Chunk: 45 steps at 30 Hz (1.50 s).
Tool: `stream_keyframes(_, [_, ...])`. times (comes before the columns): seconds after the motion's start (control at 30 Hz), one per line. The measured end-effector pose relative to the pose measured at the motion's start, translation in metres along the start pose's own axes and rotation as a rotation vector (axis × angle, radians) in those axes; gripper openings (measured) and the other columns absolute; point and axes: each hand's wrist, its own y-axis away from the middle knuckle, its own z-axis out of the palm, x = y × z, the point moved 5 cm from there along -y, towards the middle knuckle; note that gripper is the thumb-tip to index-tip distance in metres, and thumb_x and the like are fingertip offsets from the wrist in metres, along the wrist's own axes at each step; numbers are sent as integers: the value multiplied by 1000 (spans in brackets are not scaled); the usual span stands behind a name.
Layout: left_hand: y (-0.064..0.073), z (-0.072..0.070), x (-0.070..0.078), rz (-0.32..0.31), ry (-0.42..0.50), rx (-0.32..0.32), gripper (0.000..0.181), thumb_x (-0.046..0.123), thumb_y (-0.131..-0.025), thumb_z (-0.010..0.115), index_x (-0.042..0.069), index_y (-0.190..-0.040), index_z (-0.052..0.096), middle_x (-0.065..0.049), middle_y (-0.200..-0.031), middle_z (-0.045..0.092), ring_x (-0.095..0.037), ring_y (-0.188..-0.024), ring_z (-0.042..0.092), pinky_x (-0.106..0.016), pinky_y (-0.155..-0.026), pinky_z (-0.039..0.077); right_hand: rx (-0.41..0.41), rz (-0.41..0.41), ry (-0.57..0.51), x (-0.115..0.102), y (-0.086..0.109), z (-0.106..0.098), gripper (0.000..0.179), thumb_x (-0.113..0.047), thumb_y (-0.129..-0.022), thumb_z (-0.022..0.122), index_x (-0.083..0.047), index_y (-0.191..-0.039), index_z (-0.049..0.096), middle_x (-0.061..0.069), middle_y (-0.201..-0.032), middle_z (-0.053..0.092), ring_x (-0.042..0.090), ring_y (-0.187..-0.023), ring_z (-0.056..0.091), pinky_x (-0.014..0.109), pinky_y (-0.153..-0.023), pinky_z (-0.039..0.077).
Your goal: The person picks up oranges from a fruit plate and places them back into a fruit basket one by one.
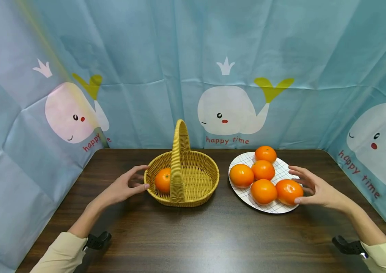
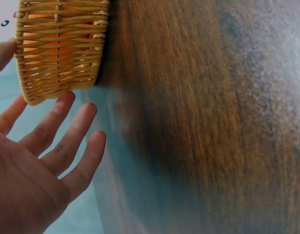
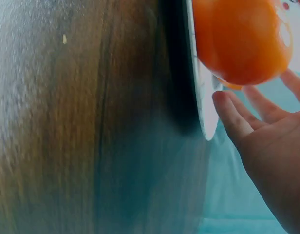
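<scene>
A yellow woven basket [image 1: 197,199] with a tall handle stands left of centre, one orange [image 1: 163,180] inside its left half. Beside the basket's left rim is my left hand [image 1: 120,187], thumb and forefinger at the rim. In the left wrist view, the other fingers [image 2: 84,117] spread loosely below the wicker wall. To the right, a white checked plate [image 1: 283,170] carries several oranges [image 1: 263,170]. My right hand [image 1: 324,192] is at the plate's right edge, thumb and fingers spread around the right side of the nearest orange [image 3: 242,41]. Firm contact cannot be told.
The basket and plate share a dark brown wooden table [image 1: 206,239], with a narrow gap between them. Behind and at both sides hangs a blue curtain [image 1: 138,106] printed with white whales. A black strap [image 1: 98,240] sits on the left wrist, another [image 1: 348,246] on the right.
</scene>
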Motion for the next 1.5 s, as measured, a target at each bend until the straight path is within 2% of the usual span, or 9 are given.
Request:
stream_keyframes(0.13, [0,0,-1,4,-6,-2,67,27,-98,71,9,-154,38,-23,-133,57,-38,-115,62,-44,-88,55,-4,2,-5,4,-1,4,81,7,-82,79,8,-150,36,3,-147,47,4,-124,52,20,-94,47])
stream_keyframes(0.27, [0,0,0,0,-2,-2,67,28,-99,71,8,-154,37,-24,-133,57,-39,-113,62,-43,-86,56,-12,-4,-11,5,-2,5,65,8,-82,79,9,-139,47,18,-132,55,10,-114,58,22,-90,50])
stream_keyframes(0.37, [0,0,1,-6,2,1,68,28,-99,71,8,-154,37,-25,-134,57,-39,-112,63,-43,-85,56,-4,9,-4,5,-1,5,59,7,-83,79,6,-136,50,18,-126,58,13,-107,60,23,-88,52])
stream_keyframes(0.53, [2,-1,1,6,15,-3,67,25,-99,70,8,-154,37,-25,-135,56,-38,-113,63,-41,-85,56,37,33,26,1,3,-1,61,7,-84,78,5,-138,50,17,-127,57,12,-106,61,22,-87,51])
stream_keyframes(0.7, [3,0,2,21,50,-4,66,21,-99,70,6,-154,36,-27,-135,55,-39,-111,64,-39,-84,56,65,16,46,-5,1,-11,63,9,-84,78,6,-139,50,10,-129,56,11,-107,60,21,-87,51])
stream_keyframes(0.93, [2,0,2,18,34,4,66,23,-99,70,7,-154,37,-25,-133,57,-37,-112,64,-40,-85,56,107,5,69,-12,-4,-20,63,10,-83,78,4,-139,51,3,-128,58,11,-104,61,21,-86,52])
stream_keyframes(1.2, [2,0,0,2,26,-7,66,24,-100,69,8,-154,36,-25,-131,58,-38,-111,64,-39,-83,56,115,-6,46,-20,-14,-20,63,12,-82,78,4,-139,51,8,-126,59,13,-103,63,23,-85,53])
stream_keyframes(1.5, [2,1,1,-6,30,-7,67,24,-100,70,8,-155,36,-25,-133,57,-37,-112,64,-42,-87,55,128,-23,28,-30,-25,-19,64,14,-81,78,1,-138,54,11,-125,60,15,-102,64,24,-83,55])
